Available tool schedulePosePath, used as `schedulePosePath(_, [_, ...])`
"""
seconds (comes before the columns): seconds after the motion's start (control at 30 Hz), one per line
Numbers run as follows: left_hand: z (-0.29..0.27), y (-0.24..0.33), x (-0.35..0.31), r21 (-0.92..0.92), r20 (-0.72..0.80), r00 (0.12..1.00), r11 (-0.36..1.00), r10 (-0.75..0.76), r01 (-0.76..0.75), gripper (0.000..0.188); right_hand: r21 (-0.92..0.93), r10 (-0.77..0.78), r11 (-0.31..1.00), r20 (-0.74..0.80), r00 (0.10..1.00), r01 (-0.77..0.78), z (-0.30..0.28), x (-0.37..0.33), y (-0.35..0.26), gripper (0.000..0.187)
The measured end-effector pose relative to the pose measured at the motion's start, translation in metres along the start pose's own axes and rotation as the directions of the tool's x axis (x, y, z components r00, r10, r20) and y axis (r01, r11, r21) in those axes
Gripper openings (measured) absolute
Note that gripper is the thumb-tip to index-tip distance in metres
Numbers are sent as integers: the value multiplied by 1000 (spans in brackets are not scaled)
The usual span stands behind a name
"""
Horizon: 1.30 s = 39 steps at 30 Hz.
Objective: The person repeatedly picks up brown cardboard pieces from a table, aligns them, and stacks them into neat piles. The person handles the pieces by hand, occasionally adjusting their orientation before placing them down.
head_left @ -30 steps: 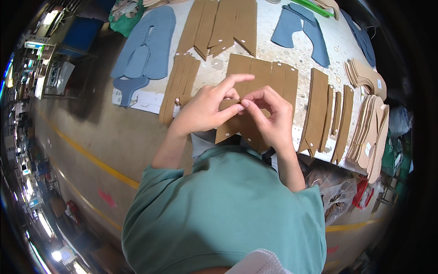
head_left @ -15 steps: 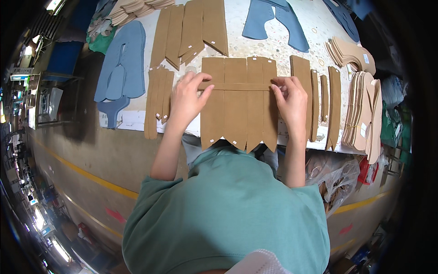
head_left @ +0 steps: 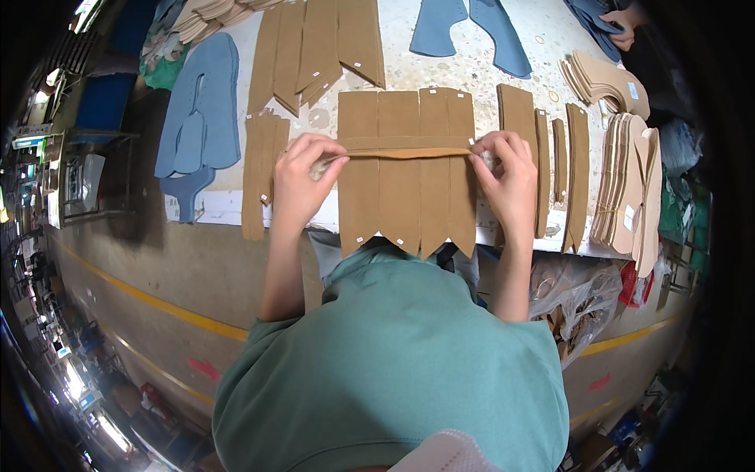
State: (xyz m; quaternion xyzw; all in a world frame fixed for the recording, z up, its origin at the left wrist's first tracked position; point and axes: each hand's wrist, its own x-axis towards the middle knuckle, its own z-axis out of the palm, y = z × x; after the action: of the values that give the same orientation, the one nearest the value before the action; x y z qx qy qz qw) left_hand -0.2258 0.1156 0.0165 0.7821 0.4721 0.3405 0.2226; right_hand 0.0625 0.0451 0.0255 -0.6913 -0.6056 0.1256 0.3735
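Long flat brown leather-like panels [head_left: 401, 197] lie side by side in front of me, their pointed near ends hanging past the table edge. Across them, a thin brown strip [head_left: 405, 154] is stretched level, its edge turned up toward me. My left hand [head_left: 303, 175] pinches the strip's left end between thumb and fingers. At the other end my right hand [head_left: 507, 169] closes on it the same way. Just beyond, a second narrow strip [head_left: 401, 143] lies flat over the panels. Small white labels mark several panel corners.
Brown strips [head_left: 258, 177] lie left, more strips [head_left: 576, 173] right. Farther off are long brown pieces [head_left: 318, 47] and blue-grey cutouts [head_left: 507, 39]; another [head_left: 212, 102] rests left. Beige stacks [head_left: 621, 189] stand at the right edge. Another person's hand [head_left: 625, 27] touches blue-grey pieces.
Both hands have lifted a strip off the flat layer and drawn it slightly toward me, leaving another strip behind it. Another person's hand has appeared at the far right.
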Motion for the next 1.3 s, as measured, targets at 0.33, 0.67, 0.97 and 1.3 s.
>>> schedulePosePath(0.33, [-7,7,-8,-28,88,959,962,-269,272,22,181,267,939,157,951,-293,-2,-6,-3,15])
schedulePosePath(0.67, [-5,6,4,76,-58,993,991,-105,109,15,-125,9,992,-22,1000,-11,-1,5,1,13])
schedulePosePath(0.97, [-3,-1,12,159,76,980,972,-185,171,16,-65,66,996,11,998,-65,8,9,8,18])
schedulePosePath(1.3, [-3,0,13,127,65,983,979,-170,161,14,-95,9,995,-22,1000,-11,9,8,10,13])
